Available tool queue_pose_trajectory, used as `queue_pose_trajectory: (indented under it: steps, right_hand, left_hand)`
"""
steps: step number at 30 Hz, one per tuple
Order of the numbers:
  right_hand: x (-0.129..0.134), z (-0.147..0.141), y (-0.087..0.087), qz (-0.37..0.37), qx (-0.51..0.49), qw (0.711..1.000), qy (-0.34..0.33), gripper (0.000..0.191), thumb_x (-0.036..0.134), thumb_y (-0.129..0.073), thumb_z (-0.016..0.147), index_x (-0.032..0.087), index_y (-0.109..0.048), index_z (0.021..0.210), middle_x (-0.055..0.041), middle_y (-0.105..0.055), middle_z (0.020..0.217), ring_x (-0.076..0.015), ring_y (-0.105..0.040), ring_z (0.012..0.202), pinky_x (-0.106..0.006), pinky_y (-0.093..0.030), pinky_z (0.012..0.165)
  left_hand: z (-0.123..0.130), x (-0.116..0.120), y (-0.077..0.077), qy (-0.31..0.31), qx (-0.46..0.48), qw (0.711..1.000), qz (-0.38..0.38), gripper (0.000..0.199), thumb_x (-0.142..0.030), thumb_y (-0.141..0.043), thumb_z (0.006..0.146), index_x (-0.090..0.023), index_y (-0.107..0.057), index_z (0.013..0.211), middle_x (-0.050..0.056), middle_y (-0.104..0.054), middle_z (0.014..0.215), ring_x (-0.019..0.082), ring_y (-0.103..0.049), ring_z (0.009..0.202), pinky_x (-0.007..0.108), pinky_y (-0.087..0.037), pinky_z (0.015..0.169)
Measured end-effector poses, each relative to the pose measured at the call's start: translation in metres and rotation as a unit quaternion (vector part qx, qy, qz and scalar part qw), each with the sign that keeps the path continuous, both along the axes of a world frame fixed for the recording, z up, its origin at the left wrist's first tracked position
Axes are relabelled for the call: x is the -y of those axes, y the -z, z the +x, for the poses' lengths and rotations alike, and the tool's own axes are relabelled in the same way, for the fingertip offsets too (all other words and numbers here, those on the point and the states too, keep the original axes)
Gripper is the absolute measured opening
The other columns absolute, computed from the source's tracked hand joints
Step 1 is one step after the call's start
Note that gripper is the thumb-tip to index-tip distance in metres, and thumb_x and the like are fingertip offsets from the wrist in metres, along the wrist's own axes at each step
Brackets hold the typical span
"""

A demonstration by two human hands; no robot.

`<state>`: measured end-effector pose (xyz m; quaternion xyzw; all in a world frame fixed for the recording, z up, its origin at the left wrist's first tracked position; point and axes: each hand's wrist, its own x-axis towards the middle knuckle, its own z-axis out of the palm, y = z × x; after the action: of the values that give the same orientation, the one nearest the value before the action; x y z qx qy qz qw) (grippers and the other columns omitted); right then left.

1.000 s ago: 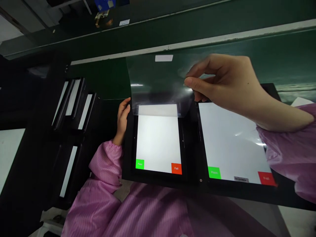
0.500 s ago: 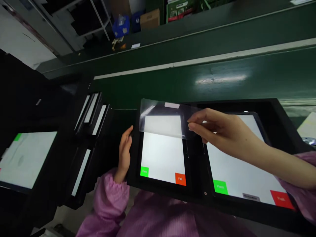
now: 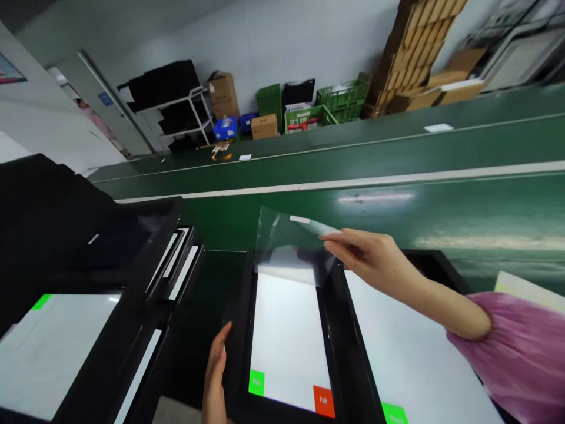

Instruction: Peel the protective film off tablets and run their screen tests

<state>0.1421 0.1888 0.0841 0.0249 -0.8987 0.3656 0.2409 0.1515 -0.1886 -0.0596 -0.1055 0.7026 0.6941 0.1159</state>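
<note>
Between thumb and fingers, my right hand (image 3: 366, 253) pinches the right corner of a clear plastic film (image 3: 282, 241) with a small white label at its top edge. The film is curled and hangs over the upper end of a tablet (image 3: 289, 330), whose lit white screen has a green box and a red "Fail" box. That tablet sits in a black tray (image 3: 241, 353). My left hand (image 3: 215, 377) is at the tray's left edge, fingers stretched out; its lower part is cut off by the frame. Right of it in the tray lies a larger lit tablet (image 3: 410, 353), partly behind my right arm.
Several devices (image 3: 183, 274) stand on edge in a black holder at left. Another lit tablet (image 3: 57, 347) lies farther left. Beyond runs a green conveyor (image 3: 379, 218); behind it are green crates (image 3: 309, 118) and cardboard boxes (image 3: 265, 126). A pale sheet (image 3: 529, 288) is at right.
The view has tilted up, showing more of the room. My right hand has lifted the film's corner, so the film now bends upward. My left hand remains by the tray edge.
</note>
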Motion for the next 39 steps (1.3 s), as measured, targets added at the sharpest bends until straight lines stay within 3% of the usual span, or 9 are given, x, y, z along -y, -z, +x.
queue_pose_trajectory:
  steps: [7, 11, 14, 18, 22, 26, 30, 35, 39]
  right_hand:
    - [0.004, -0.012, -0.014, 0.081, -0.004, 0.996, -0.026, 0.028, 0.038, -0.052, 0.106, 0.023, -0.075, 0.101, -0.0010, -0.070, 0.075, -0.0143, -0.058, 0.054, -0.029, -0.042, 0.051]
    - [0.002, -0.011, -0.010, 0.095, 0.012, 0.995, -0.013, 0.026, 0.038, -0.053, 0.106, 0.024, -0.074, 0.099, 0.0005, -0.069, 0.073, -0.0144, -0.057, 0.052, -0.029, -0.042, 0.051]
    - [0.001, -0.007, -0.008, 0.079, 0.026, 0.996, -0.009, 0.025, 0.040, -0.056, 0.103, 0.025, -0.076, 0.100, 0.0002, -0.070, 0.073, -0.0153, -0.059, 0.053, -0.030, -0.044, 0.053]
    - [0.002, -0.006, -0.009, 0.028, 0.053, 0.998, 0.007, 0.022, 0.039, -0.063, 0.098, 0.023, -0.078, 0.102, -0.0009, -0.073, 0.075, -0.0174, -0.066, 0.056, -0.031, -0.049, 0.057]
    - [0.005, -0.010, -0.006, -0.004, 0.068, 0.998, 0.020, 0.017, 0.032, -0.067, 0.096, 0.021, -0.078, 0.103, -0.0004, -0.074, 0.077, -0.0151, -0.068, 0.055, -0.028, -0.050, 0.056]
    - [0.011, -0.011, 0.001, -0.026, 0.048, 0.998, 0.036, 0.012, 0.022, -0.070, 0.094, 0.020, -0.078, 0.102, 0.0007, -0.076, 0.082, -0.0112, -0.066, 0.052, -0.025, -0.049, 0.054]
    - [0.018, -0.008, 0.003, -0.040, 0.034, 0.998, 0.039, 0.010, 0.016, -0.070, 0.093, 0.018, -0.078, 0.100, 0.0013, -0.076, 0.081, -0.0086, -0.062, 0.049, -0.023, -0.049, 0.050]
    - [0.025, 0.003, 0.000, -0.027, 0.010, 0.999, 0.033, 0.009, 0.022, -0.070, 0.094, 0.021, -0.078, 0.098, 0.0014, -0.075, 0.079, -0.0104, -0.061, 0.048, -0.025, -0.048, 0.050]
    - [0.029, 0.011, -0.001, -0.014, 0.004, 1.000, 0.018, 0.021, 0.035, -0.066, 0.095, 0.019, -0.078, 0.102, -0.0018, -0.077, 0.086, -0.0125, -0.064, 0.051, -0.028, -0.050, 0.054]
  left_hand:
    - [-0.004, -0.002, 0.002, -0.007, 0.000, 1.000, -0.014, 0.053, -0.071, -0.070, 0.086, -0.036, -0.077, 0.126, 0.003, -0.069, 0.148, 0.038, -0.051, 0.152, 0.052, -0.040, 0.131]
    - [0.021, 0.001, 0.009, 0.030, -0.022, 0.999, 0.029, 0.083, -0.083, -0.079, 0.069, -0.038, -0.071, 0.137, 0.005, -0.066, 0.152, 0.043, -0.049, 0.153, 0.055, -0.044, 0.127]
    - [0.045, 0.007, 0.010, 0.068, 0.000, 0.993, 0.098, 0.119, -0.088, -0.087, 0.051, -0.046, -0.050, 0.157, 0.006, -0.061, 0.157, 0.044, -0.051, 0.151, 0.057, -0.046, 0.125]
    - [0.051, 0.019, 0.005, 0.137, 0.016, 0.984, 0.115, 0.156, -0.065, -0.105, 0.043, -0.046, -0.017, 0.170, 0.012, -0.056, 0.161, 0.043, -0.054, 0.149, 0.057, -0.045, 0.125]
    - [0.037, 0.030, 0.010, 0.209, -0.028, 0.973, 0.099, 0.148, -0.045, -0.106, 0.057, -0.043, -0.011, 0.171, 0.013, -0.047, 0.168, 0.040, -0.053, 0.151, 0.051, -0.046, 0.124]
    - [0.029, 0.031, 0.010, 0.223, -0.090, 0.968, 0.072, 0.135, -0.035, -0.102, 0.065, -0.042, -0.017, 0.170, 0.013, -0.034, 0.175, 0.040, -0.050, 0.153, 0.050, -0.054, 0.118]
    - [0.028, 0.029, 0.003, 0.246, -0.095, 0.961, 0.083, 0.133, -0.036, -0.100, 0.069, -0.044, -0.014, 0.170, 0.013, -0.041, 0.172, 0.039, -0.060, 0.143, 0.054, -0.060, 0.110]
    - [0.027, 0.025, 0.005, 0.238, -0.122, 0.957, 0.111, 0.129, -0.044, -0.098, 0.070, -0.039, -0.018, 0.171, 0.012, -0.047, 0.168, 0.037, -0.054, 0.150, 0.055, -0.046, 0.124]
    - [0.025, 0.025, 0.012, 0.217, -0.152, 0.954, 0.144, 0.115, -0.057, -0.091, 0.077, -0.033, -0.029, 0.170, 0.011, -0.037, 0.175, 0.037, -0.037, 0.161, 0.052, -0.034, 0.133]
